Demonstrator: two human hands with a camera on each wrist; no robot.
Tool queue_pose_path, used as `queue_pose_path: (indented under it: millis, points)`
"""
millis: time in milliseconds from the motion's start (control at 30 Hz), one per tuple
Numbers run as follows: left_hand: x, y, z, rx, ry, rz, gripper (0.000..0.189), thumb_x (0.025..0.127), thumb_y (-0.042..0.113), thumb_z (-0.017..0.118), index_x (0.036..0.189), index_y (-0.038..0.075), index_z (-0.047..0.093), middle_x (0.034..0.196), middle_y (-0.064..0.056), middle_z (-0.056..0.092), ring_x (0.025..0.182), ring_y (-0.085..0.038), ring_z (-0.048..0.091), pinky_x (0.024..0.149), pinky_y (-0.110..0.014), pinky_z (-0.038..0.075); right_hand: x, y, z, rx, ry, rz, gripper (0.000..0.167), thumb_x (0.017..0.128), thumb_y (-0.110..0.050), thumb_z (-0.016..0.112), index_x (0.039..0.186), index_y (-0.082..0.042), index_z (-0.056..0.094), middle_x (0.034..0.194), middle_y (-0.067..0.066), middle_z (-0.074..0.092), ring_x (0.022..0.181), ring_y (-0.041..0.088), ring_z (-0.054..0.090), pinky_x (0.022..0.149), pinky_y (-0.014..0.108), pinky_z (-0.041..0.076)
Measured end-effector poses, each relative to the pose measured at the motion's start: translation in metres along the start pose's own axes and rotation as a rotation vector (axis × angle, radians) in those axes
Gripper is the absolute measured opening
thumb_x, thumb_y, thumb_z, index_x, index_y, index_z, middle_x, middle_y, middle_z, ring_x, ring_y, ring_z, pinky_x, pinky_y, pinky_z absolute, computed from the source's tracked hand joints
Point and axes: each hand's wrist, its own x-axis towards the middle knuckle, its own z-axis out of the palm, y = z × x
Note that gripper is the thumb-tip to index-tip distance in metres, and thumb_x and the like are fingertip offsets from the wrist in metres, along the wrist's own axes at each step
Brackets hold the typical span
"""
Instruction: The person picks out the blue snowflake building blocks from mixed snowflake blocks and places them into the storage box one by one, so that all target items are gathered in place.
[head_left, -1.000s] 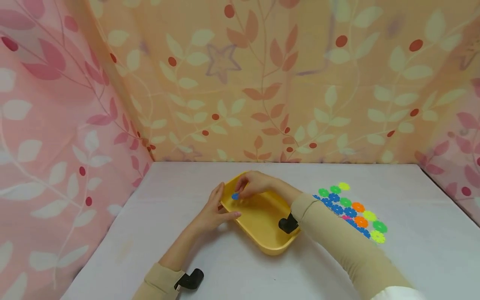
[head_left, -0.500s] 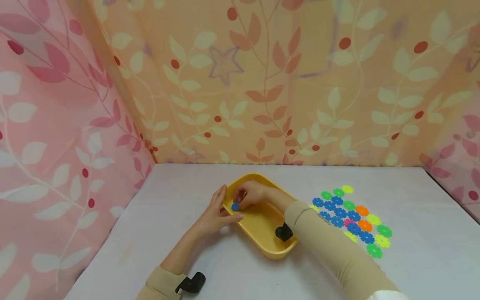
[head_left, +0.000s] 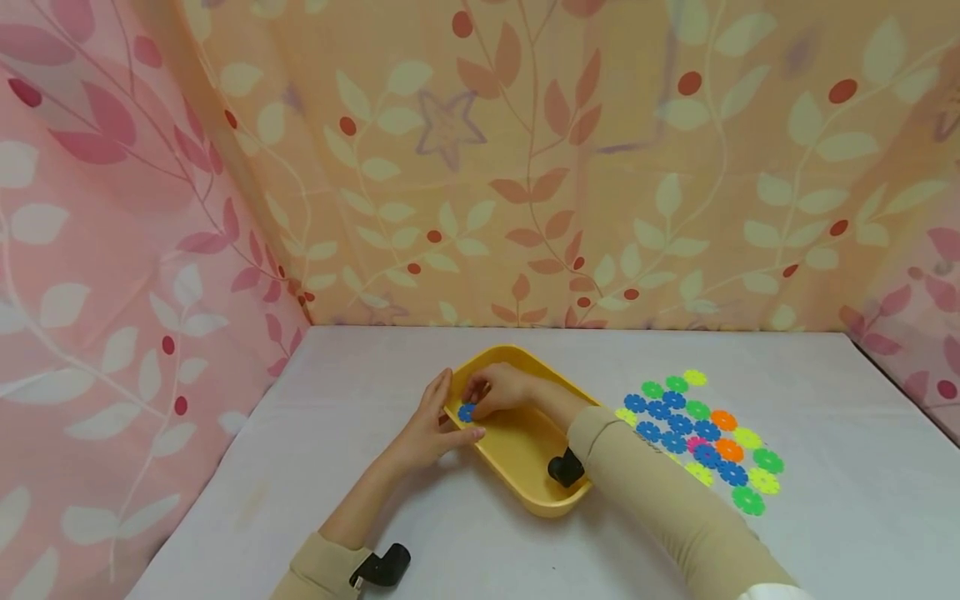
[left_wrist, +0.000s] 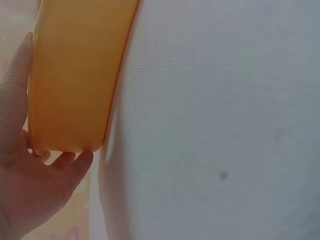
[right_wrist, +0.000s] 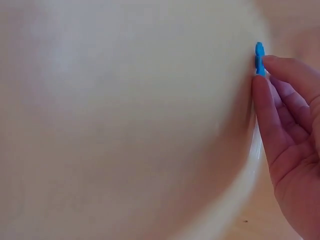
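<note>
A yellow plastic tray [head_left: 525,492] sits on the table, slanted in the head view. My left hand [head_left: 423,429] grips its left corner, thumb over the rim and fingers along the outer wall; the left wrist view shows those fingers bent at the end of the tray [left_wrist: 75,80]. My right hand [head_left: 504,390] reaches inside the tray, pinching a blue notched flower-shaped disc [head_left: 467,412] between thumb and fingertips near the left end. In the right wrist view the disc [right_wrist: 259,59] stands edge-on between the fingertips.
Right of the tray, several flower-shaped discs [head_left: 707,431] in blue, green, yellow, orange and pink lie spread flat on the white tabletop [head_left: 847,400]. My right sleeve [head_left: 660,492] passes close in front of them. Floral curtains [head_left: 525,167] enclose the back and sides.
The right hand has lowered the blue disc a little into the tray, and its forearm has shifted left, uncovering more loose discs. The left hand keeps its hold on the tray.
</note>
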Motion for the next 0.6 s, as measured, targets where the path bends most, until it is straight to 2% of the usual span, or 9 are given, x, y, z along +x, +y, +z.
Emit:
queue_pose_path:
  millis: [233, 300, 367, 500, 600]
  points:
    - [0.002, 0.001, 0.002, -0.01, -0.007, 0.008, 0.111, 0.082, 0.032, 0.08, 0.158, 0.011, 0.001, 0.162, -0.004, -0.001, 0.139, -0.03, 0.033, 0.107, -0.038, 0.036, -0.009, -0.004, -0.013, -0.003, 0.017, -0.037, 0.027, 0.082, -0.009, 0.075, 0.107, -0.002, 0.07, 0.097, 0.004, 0.069, 0.084, 0.01, 0.062, 0.075, 0.022, 0.052]
    - [0.002, 0.002, 0.001, 0.008, -0.008, 0.015, 0.111, 0.082, 0.033, 0.08, 0.157, 0.012, 0.0, 0.162, -0.005, -0.001, 0.141, -0.029, 0.03, 0.108, -0.039, 0.034, -0.014, -0.008, -0.021, 0.013, 0.037, -0.035, 0.027, 0.083, -0.011, 0.075, 0.108, -0.003, 0.07, 0.099, 0.004, 0.069, 0.084, 0.011, 0.062, 0.074, 0.023, 0.053]
    - [0.001, 0.002, 0.0, 0.055, -0.006, 0.028, 0.111, 0.083, 0.036, 0.079, 0.157, 0.01, 0.001, 0.162, -0.007, -0.001, 0.143, -0.03, 0.024, 0.111, -0.041, 0.029, -0.02, -0.012, -0.03, 0.047, 0.057, -0.039, 0.029, 0.084, -0.012, 0.075, 0.111, -0.002, 0.069, 0.103, 0.007, 0.069, 0.087, 0.014, 0.064, 0.075, 0.025, 0.054]
    - [0.0, 0.002, -0.003, 0.204, 0.005, 0.049, 0.11, 0.083, 0.047, 0.075, 0.157, 0.009, 0.003, 0.163, -0.006, -0.001, 0.147, -0.026, 0.006, 0.116, -0.046, 0.015, -0.042, -0.018, -0.048, 0.133, 0.09, -0.033, 0.035, 0.087, -0.014, 0.074, 0.118, -0.002, 0.066, 0.115, 0.012, 0.066, 0.093, 0.018, 0.065, 0.079, 0.028, 0.055]
    - [-0.001, 0.001, -0.004, 0.273, 0.006, 0.059, 0.11, 0.083, 0.054, 0.072, 0.157, 0.009, 0.005, 0.163, -0.004, -0.002, 0.148, -0.025, 0.003, 0.117, -0.049, 0.01, -0.066, -0.015, -0.058, 0.212, 0.121, -0.016, 0.039, 0.088, -0.014, 0.072, 0.123, 0.0, 0.063, 0.122, 0.017, 0.062, 0.094, 0.021, 0.066, 0.08, 0.032, 0.056]
